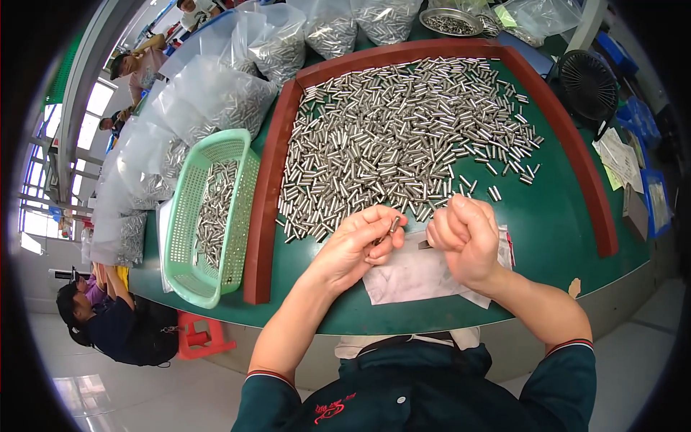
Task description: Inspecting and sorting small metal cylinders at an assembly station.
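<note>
Right now my left hand (358, 241) fingers pinch a small metal pin (394, 225) tilted upright, just left of my closed right hand (464, 237), both near the pin heap (403, 137).

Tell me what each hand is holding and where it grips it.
The left hand pinches a small metal pin by its lower end. The right hand is curled in a fist; a dark tip shows beside it, but the hold cannot be told.

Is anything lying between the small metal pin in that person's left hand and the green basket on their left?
Yes. The raised red-brown rim of the sorting tray runs between the left hand, which pinches the metal pin, and the green basket. Otherwise only bare green table shows there.
</note>
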Available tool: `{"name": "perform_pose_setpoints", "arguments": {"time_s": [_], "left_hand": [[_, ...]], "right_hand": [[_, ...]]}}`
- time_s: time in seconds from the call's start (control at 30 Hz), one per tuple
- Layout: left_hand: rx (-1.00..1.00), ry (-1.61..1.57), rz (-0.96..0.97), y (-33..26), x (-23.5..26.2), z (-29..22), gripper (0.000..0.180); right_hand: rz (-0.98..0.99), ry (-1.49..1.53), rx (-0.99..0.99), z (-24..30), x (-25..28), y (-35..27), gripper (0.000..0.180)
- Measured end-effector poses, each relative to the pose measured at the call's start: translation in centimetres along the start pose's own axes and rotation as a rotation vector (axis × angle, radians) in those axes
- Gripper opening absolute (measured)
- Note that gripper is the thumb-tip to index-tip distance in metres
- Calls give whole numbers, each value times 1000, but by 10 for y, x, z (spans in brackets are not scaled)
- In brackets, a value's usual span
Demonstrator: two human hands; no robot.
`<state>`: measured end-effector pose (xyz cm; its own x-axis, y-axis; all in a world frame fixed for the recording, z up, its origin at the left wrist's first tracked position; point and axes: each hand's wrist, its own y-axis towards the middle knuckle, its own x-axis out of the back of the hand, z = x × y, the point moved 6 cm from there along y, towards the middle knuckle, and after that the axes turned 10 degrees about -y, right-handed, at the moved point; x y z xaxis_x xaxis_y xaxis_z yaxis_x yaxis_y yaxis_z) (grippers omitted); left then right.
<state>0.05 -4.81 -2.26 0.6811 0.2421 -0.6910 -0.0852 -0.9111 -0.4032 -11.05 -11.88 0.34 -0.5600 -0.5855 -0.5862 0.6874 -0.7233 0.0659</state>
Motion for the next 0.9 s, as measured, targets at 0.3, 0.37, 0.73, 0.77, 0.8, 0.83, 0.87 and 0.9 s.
{"name": "perform_pose_setpoints", "arguments": {"time_s": [0.3, 0.37, 0.73, 0.77, 0.8, 0.83, 0.87, 0.9], "left_hand": [[-251, 245, -156, -1, 6, -16, 28], [-500, 846, -332, -6, -4, -27, 12], [-795, 1551, -454, -3, -19, -30, 7], [-779, 1506, -446, -7, -18, -31, 5], [-673, 1468, -376, -8, -18, -28, 5], [-566, 1427, -306, -9, -18, -24, 4], [-481, 1394, -218, -9, -19, -17, 4], [-485, 1404, -195, -11, -22, -13, 4]], "right_hand": [[-11, -40, -2, 2, 1, -1, 42], [11, -9, -2, 0, -1, 0, 41], [-7, -7, 2, -1, 1, 0, 40], [-10, -4, 3, -1, 1, 0, 40], [-20, -2, 4, -1, 2, 0, 40], [-22, -42, 4, -1, 2, 1, 41], [-24, -82, 4, -1, 2, 1, 42], [-22, -74, 8, -2, 2, 1, 41]]}}
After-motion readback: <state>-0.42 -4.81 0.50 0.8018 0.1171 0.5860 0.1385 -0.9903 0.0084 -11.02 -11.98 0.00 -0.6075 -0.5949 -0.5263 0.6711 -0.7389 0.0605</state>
